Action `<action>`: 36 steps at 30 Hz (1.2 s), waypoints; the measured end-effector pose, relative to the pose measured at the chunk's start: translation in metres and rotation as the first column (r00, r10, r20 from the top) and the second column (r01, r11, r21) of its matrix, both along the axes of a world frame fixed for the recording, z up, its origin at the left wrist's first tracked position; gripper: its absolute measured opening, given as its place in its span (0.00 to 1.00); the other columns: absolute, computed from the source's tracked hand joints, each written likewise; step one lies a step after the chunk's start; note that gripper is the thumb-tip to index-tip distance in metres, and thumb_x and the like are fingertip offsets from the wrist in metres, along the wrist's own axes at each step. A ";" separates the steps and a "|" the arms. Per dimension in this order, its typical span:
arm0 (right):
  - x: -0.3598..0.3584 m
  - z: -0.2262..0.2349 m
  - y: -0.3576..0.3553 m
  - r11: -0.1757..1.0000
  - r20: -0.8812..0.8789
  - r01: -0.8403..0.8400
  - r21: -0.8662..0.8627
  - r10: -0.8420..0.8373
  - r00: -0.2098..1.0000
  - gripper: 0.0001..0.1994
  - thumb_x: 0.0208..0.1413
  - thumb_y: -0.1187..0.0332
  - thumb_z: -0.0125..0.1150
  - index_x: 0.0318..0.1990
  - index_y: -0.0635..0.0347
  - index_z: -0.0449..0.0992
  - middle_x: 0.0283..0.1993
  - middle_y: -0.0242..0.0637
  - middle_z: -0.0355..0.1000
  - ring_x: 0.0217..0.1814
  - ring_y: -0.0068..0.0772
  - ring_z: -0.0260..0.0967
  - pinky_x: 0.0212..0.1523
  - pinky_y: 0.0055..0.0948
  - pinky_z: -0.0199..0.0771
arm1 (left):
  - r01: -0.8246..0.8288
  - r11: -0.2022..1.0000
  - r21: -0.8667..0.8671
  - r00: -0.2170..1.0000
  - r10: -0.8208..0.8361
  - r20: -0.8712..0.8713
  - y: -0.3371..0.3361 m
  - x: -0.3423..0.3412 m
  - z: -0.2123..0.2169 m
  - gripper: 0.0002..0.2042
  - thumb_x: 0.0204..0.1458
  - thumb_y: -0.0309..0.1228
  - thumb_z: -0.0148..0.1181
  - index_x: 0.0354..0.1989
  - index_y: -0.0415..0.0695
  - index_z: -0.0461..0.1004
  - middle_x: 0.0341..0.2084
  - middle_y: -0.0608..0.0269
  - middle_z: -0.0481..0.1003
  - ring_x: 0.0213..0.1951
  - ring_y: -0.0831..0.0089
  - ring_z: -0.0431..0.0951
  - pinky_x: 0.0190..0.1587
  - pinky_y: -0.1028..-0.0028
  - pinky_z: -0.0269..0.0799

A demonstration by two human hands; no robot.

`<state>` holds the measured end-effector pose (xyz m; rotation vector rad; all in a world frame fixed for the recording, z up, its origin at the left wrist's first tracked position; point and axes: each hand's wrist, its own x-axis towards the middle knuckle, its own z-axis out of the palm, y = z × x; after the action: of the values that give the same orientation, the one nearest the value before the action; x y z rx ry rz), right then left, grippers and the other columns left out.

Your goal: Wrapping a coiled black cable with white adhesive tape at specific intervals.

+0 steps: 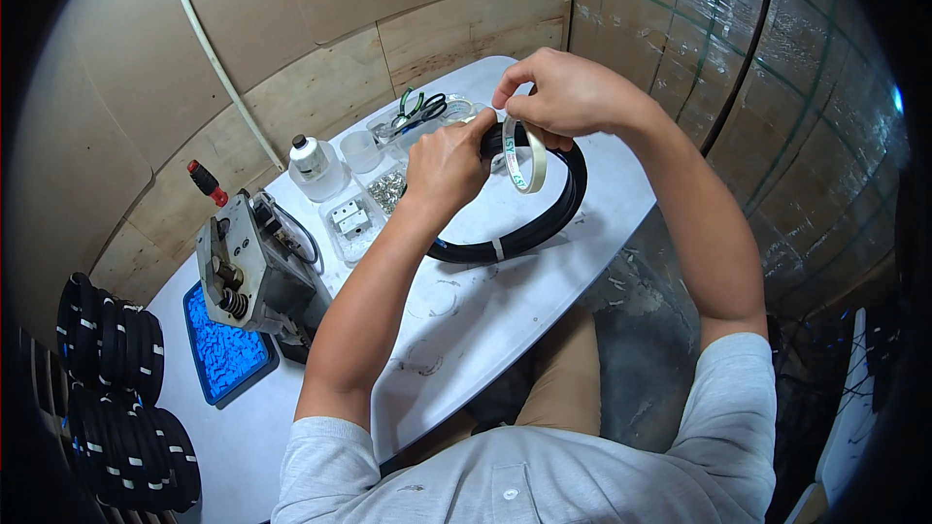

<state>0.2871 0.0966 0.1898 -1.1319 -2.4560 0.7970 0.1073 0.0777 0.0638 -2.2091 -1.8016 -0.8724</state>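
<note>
Plywood panels (330, 78) stood behind our white counter (466, 330). Leftmost we had stacked black coils (121, 442), then a dark blue tray (233, 395) of small blue pieces (225, 342), then an upright metal machine (260, 257). Farther right, our left grip (445, 163) wrapped around a banded black cable coil (544, 231) over the counter; our right grip (573, 89) held a cream tape roll (537, 167) just beside it.

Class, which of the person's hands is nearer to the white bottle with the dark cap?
Left. The left hand is right of the white bottle, on the black coil; the right hand is farther right.
</note>
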 end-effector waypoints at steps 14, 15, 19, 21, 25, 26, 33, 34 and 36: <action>-0.007 -0.151 -0.042 0.944 -0.692 0.211 -0.255 -0.331 0.641 0.15 0.62 0.69 0.68 0.51 0.69 0.77 0.20 0.30 0.76 0.17 0.17 0.69 0.19 0.23 0.68 | 0.021 0.999 0.048 0.999 -0.023 0.034 0.005 -0.008 -0.006 0.14 0.53 0.33 0.65 0.48 0.54 0.74 0.33 0.51 0.83 0.36 0.43 0.83 0.35 0.48 0.77; -0.008 -0.155 -0.038 0.929 -0.705 0.184 -0.321 -0.364 0.609 0.19 0.60 0.71 0.68 0.55 0.70 0.73 0.19 0.30 0.75 0.16 0.16 0.67 0.18 0.22 0.65 | 0.012 1.000 0.025 0.999 -0.013 0.038 0.004 -0.007 -0.005 0.15 0.53 0.34 0.66 0.49 0.53 0.75 0.34 0.52 0.83 0.38 0.43 0.83 0.37 0.49 0.77; -0.013 -0.155 -0.028 0.931 -0.680 0.151 -0.332 -0.347 0.646 0.17 0.63 0.70 0.66 0.55 0.68 0.74 0.25 0.31 0.77 0.18 0.14 0.67 0.16 0.17 0.65 | -0.006 1.000 0.004 0.999 0.006 0.043 0.003 -0.009 -0.006 0.15 0.53 0.34 0.67 0.50 0.53 0.75 0.34 0.52 0.83 0.37 0.43 0.83 0.37 0.49 0.77; -0.016 -0.151 -0.024 0.912 -0.702 0.012 -0.411 -0.325 0.634 0.13 0.64 0.69 0.63 0.51 0.67 0.79 0.27 0.31 0.77 0.20 0.14 0.68 0.19 0.18 0.67 | 0.023 0.997 0.078 0.999 -0.024 0.020 0.007 -0.013 -0.011 0.13 0.54 0.35 0.65 0.48 0.54 0.74 0.31 0.51 0.83 0.33 0.42 0.83 0.33 0.47 0.77; -0.020 -0.155 -0.014 0.939 -0.793 0.030 -0.343 -0.307 0.527 0.11 0.67 0.67 0.59 0.48 0.64 0.82 0.28 0.28 0.75 0.23 0.14 0.69 0.22 0.19 0.69 | 0.023 0.998 0.058 1.000 -0.024 0.017 0.010 -0.011 -0.007 0.13 0.54 0.35 0.65 0.48 0.54 0.74 0.30 0.50 0.82 0.33 0.43 0.83 0.33 0.47 0.77; -0.016 -0.151 -0.013 0.896 -0.759 -0.036 -0.442 -0.352 0.548 0.11 0.68 0.66 0.58 0.48 0.62 0.82 0.27 0.27 0.73 0.24 0.15 0.69 0.23 0.19 0.69 | 0.016 0.998 0.055 1.000 -0.017 0.015 0.012 -0.013 -0.008 0.13 0.55 0.35 0.65 0.48 0.54 0.74 0.30 0.50 0.82 0.33 0.43 0.83 0.33 0.47 0.77; -0.019 -0.154 -0.014 0.794 -0.668 -0.089 -0.602 -0.439 0.601 0.12 0.73 0.59 0.57 0.40 0.56 0.77 0.23 0.22 0.64 0.18 0.15 0.62 0.19 0.18 0.62 | 0.027 0.999 0.030 1.000 -0.028 0.007 0.015 -0.014 -0.007 0.14 0.55 0.35 0.65 0.49 0.54 0.74 0.30 0.48 0.82 0.34 0.42 0.83 0.34 0.48 0.77; -0.020 -0.157 -0.013 0.793 -0.666 -0.090 -0.602 -0.437 0.604 0.12 0.73 0.59 0.57 0.40 0.56 0.77 0.23 0.22 0.64 0.18 0.15 0.62 0.19 0.18 0.62 | 0.024 0.999 0.029 1.000 -0.025 0.009 0.015 -0.014 -0.006 0.14 0.55 0.35 0.65 0.49 0.54 0.74 0.30 0.48 0.82 0.34 0.42 0.83 0.34 0.48 0.77; -0.022 -0.162 -0.012 0.811 -0.672 -0.040 -0.583 -0.455 0.585 0.14 0.72 0.58 0.57 0.39 0.59 0.78 0.23 0.22 0.63 0.18 0.14 0.58 0.17 0.22 0.59 | 0.039 0.999 -0.008 0.999 -0.039 0.022 0.015 -0.014 -0.004 0.14 0.54 0.35 0.65 0.48 0.53 0.74 0.30 0.47 0.82 0.34 0.42 0.83 0.35 0.48 0.77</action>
<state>0.2653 0.0843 0.0280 -0.9036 -1.3153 1.5728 0.0938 0.0930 0.0598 -2.2556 -1.7813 -0.9020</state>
